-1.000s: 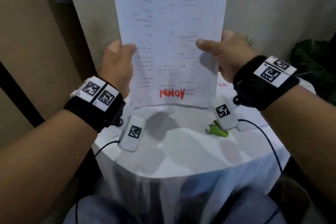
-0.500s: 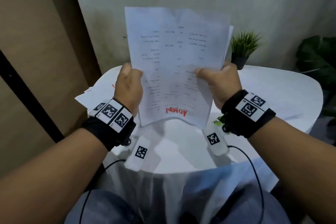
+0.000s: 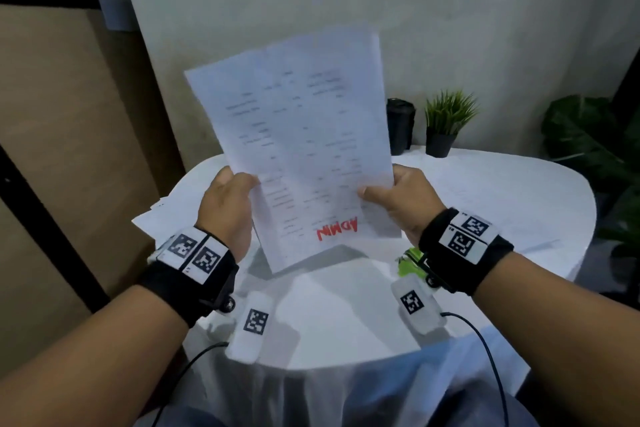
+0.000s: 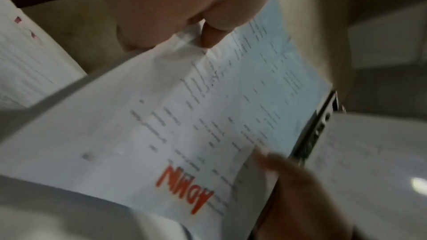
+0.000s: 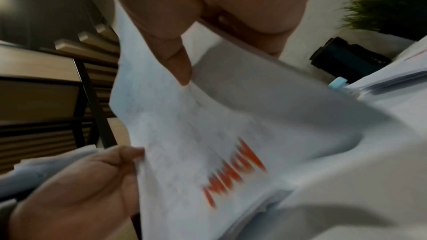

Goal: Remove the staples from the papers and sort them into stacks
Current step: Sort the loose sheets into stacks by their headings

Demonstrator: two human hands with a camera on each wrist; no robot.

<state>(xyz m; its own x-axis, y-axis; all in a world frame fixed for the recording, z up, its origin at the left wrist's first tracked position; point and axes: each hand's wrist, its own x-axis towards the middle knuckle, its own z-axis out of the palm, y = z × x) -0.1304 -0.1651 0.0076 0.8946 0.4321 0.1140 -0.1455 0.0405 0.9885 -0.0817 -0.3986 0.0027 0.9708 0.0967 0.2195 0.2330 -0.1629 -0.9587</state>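
Observation:
A set of white printed papers (image 3: 298,146) with red "ADMIN" lettering near its lower edge stands upright above the table, tilted a little to the left. My left hand (image 3: 228,201) pinches its left edge, thumb on the front. My right hand (image 3: 398,198) pinches its right edge the same way. The left wrist view shows the papers (image 4: 208,116) and the left hand's thumb (image 4: 210,36) on them. In the right wrist view the papers (image 5: 196,143) are held under the right hand's thumb (image 5: 177,61). No staple is visible.
The round table with a white cloth (image 3: 346,333) lies below the papers. A green tool (image 3: 408,260) peeks out by my right wrist. More papers (image 3: 162,215) lie at the table's left edge and others (image 5: 392,78) on the right. A black cup (image 3: 400,125) and a potted plant (image 3: 446,121) stand at the back.
Both hands have lowered the papers away from the camera and tilted them to the left. The view has risen, showing the back of the table, the cup and the plant.

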